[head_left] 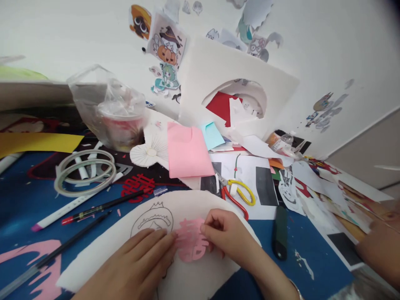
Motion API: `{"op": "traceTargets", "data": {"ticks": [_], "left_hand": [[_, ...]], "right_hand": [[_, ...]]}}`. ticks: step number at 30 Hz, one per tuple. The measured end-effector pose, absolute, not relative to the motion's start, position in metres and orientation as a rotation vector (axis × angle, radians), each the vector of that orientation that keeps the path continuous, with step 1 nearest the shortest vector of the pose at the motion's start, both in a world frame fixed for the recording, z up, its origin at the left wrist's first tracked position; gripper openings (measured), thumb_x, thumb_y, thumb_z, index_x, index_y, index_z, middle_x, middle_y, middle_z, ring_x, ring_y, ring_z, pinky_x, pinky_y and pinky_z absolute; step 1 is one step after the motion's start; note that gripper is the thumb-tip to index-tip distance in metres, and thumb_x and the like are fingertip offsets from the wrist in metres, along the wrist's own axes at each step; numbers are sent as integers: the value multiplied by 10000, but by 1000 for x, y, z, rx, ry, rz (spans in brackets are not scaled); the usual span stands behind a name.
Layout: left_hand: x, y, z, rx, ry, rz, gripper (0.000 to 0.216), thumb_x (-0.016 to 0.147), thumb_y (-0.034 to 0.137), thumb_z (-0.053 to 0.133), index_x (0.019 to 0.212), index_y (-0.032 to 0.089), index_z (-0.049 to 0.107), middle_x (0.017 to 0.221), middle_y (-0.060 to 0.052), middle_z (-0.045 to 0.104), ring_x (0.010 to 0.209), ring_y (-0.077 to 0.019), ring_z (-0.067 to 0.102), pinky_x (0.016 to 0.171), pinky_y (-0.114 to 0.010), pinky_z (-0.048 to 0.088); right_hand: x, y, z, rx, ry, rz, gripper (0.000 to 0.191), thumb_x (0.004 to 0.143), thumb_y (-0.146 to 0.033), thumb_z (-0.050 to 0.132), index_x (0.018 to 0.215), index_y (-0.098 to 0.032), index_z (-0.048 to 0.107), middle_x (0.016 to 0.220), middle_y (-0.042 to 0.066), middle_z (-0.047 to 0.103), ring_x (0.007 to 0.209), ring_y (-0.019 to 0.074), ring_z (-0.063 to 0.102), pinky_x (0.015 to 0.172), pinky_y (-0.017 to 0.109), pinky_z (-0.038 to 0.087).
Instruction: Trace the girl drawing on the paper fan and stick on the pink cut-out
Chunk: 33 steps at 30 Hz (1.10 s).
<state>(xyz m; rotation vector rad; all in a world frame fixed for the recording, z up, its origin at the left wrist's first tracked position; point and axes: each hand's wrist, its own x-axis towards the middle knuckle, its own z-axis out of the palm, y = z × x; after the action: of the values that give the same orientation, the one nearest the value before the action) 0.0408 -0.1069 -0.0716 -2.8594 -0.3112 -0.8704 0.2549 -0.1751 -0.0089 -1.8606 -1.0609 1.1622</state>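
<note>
A pink paper cutout (190, 243) with slits and cut-through shapes lies on a large rounded sheet of white paper (200, 281). My right hand (233, 233) pinches the cutout's right edge between thumb and fingertips. Flat on the white paper, my left hand (134, 262) has its fingers stretched out, with the fingertips at the cutout's left edge. Above that hand shows a pencil-like line drawing of a crowned figure (152, 216), partly covered by the fingers.
Scissors (239, 193) with red and yellow handles lie beyond the paper. A dark green cutter (280, 233) sits to the right; another person's hand (381, 246) is farther right. Tape rolls (86, 171), a black pen (103, 206) and a bagged cup (121, 125) are left.
</note>
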Motion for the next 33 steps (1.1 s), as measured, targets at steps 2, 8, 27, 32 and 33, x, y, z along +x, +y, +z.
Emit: {"op": "traceTargets", "data": {"ticks": [2,8,27,32,33], "left_hand": [[41,-106,-71,-2863,-305,-864,466,785,129,379,1213,263,510,1293,35,549,1148,-190,498,1044,-343,290],[42,-105,-71,-2903,-373,-840,501,798,104,371,1261,266,471,1246,36,584,1130,-185,510,1029,-348,310],[48,-110,-67,-3073,-739,-1079,355,855,252,397,1165,328,552,1237,24,570,1170,-179,494,997,-324,437],[46,-109,-69,-3114,-841,-1092,327,865,283,417,1170,326,524,1219,21,587,1177,-189,497,983,-356,463],[46,-108,-68,-3136,-862,-1089,326,865,293,414,1174,312,516,1210,8,592,1173,-198,500,970,-365,475]], "right_hand": [[254,-175,-6,-1893,-1078,1121,131,720,-118,513,601,-171,497,427,-76,507,328,21,378,311,112,267],[250,-174,-6,-1863,-991,1173,161,728,-96,495,588,-175,478,412,-75,523,313,30,393,306,117,287],[252,-173,-9,-1783,-936,1261,142,714,-146,511,580,-176,471,400,-71,529,296,31,386,311,126,278],[255,-174,-9,-1681,-913,1308,191,709,-280,561,588,-181,452,417,-58,534,320,45,419,332,142,307],[255,-174,-9,-1675,-915,1305,198,705,-294,568,589,-182,452,418,-58,533,326,48,427,335,144,313]]}}
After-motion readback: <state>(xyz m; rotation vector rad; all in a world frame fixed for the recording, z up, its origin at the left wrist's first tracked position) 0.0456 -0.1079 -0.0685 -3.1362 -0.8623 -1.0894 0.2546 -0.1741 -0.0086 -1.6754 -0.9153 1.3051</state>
